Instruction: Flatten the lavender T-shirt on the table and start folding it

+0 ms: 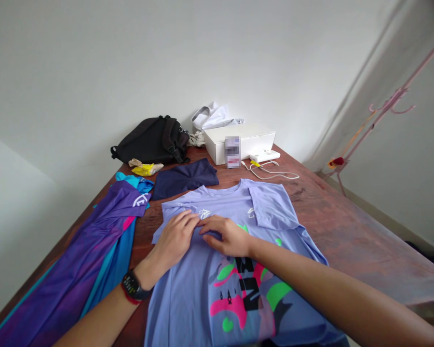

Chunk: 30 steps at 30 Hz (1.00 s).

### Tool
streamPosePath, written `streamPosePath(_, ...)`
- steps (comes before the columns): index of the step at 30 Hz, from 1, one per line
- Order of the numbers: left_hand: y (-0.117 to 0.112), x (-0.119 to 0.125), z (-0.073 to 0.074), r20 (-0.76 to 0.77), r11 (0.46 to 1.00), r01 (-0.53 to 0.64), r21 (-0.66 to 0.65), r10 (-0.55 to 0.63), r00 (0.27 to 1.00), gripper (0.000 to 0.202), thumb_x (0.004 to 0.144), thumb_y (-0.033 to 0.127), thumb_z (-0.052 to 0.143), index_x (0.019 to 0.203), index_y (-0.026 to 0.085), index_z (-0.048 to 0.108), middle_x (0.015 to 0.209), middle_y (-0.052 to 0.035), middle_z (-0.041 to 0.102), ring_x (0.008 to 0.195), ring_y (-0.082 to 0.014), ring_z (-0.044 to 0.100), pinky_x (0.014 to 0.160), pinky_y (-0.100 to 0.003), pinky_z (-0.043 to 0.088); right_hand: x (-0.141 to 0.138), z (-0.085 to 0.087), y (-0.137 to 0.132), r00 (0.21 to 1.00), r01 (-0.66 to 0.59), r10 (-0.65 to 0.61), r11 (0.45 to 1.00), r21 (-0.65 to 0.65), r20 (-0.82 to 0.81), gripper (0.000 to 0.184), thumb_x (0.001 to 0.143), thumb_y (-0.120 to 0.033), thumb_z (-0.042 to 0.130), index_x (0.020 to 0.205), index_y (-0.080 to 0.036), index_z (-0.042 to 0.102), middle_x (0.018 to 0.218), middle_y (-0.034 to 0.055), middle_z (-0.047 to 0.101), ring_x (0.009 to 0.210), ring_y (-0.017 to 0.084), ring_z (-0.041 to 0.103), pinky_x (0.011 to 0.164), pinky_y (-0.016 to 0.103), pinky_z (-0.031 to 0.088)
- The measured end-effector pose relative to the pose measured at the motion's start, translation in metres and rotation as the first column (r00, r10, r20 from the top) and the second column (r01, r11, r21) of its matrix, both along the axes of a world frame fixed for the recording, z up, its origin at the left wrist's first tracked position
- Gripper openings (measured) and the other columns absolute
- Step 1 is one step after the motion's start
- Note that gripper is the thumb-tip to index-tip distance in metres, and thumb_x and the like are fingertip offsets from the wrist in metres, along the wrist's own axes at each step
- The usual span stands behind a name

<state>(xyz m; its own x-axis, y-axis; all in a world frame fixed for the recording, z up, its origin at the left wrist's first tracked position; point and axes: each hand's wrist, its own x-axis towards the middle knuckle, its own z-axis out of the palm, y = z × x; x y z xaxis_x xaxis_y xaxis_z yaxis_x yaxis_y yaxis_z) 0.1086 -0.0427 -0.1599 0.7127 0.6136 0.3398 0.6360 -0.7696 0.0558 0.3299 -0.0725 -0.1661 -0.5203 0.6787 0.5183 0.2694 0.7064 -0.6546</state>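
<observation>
A lavender T-shirt [188, 289] lies front up on the wooden table, its collar away from me and a pink, green and black print down its front. My left hand [176, 237], below a black wristwatch [132, 285], rests on the left chest near a small white logo, fingers stretched over the cloth. Beside it, my right hand [227, 235] lies on the shirt with fingers bent slightly, thumb apart from them. The fingertips of both hands nearly meet. The sleeve on the right [273, 207] is folded in over the chest; the shirt's bottom edge runs toward me.
Purple and blue garments [83, 260] hang along the table's left side. Behind the shirt lie a folded navy cloth [186, 178], a yellow item [146, 168], a black backpack [148, 140], a white box [251, 137] and a white cable [275, 173]. A pink stand [386, 103] is right.
</observation>
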Motion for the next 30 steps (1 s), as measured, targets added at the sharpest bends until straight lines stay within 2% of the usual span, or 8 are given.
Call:
streamPosePath(14, -0.0051, 0.0038, 0.0064, -0.029, 1.000, 0.002, 0.024, -0.001, 1.000, 0.037, 0.096, 0.007, 0.043, 0.128, 0.013, 0.061, 0.128, -0.0131, 0.067, 0.130, -0.0300, 0.055, 0.104, -0.048, 0.051, 0.0002, 0.0008, -0.0014, 0.999, 0.011, -0.009, 0.999, 0.045, -0.043, 0.018, 0.091, -0.016, 0.059, 0.105, -0.021, 0.068, 0.115, 0.0110, 0.073, 0.116, 0.023, 0.065, 0.104, 0.041, 0.051)
streamPosePath(21, -0.0069, 0.0029, 0.0058, -0.040, 0.998, -0.027, 0.065, 0.029, 0.999, 0.038, 0.096, 0.008, 0.045, 0.129, 0.017, 0.061, 0.129, -0.0124, 0.066, 0.130, -0.0309, 0.054, 0.103, -0.049, 0.049, 0.0017, -0.0004, -0.0015, 0.999, 0.022, -0.022, 1.000, 0.021, -0.034, 0.018, 0.092, -0.017, 0.058, 0.106, -0.021, 0.069, 0.121, 0.0112, 0.071, 0.118, 0.023, 0.065, 0.105, 0.042, 0.051)
streamPosePath(30, -0.0083, 0.0039, 0.0045, -0.062, 0.998, -0.036, 0.059, 0.040, 0.997, 0.035, 0.096, 0.007, 0.044, 0.123, 0.018, 0.062, 0.125, -0.0113, 0.068, 0.129, -0.0303, 0.055, 0.101, -0.047, 0.050, 0.0019, -0.0004, -0.0014, 0.999, 0.013, -0.012, 1.000, 0.008, -0.037, 0.018, 0.093, -0.016, 0.057, 0.105, -0.020, 0.070, 0.118, 0.0115, 0.072, 0.116, 0.023, 0.065, 0.104, 0.042, 0.051)
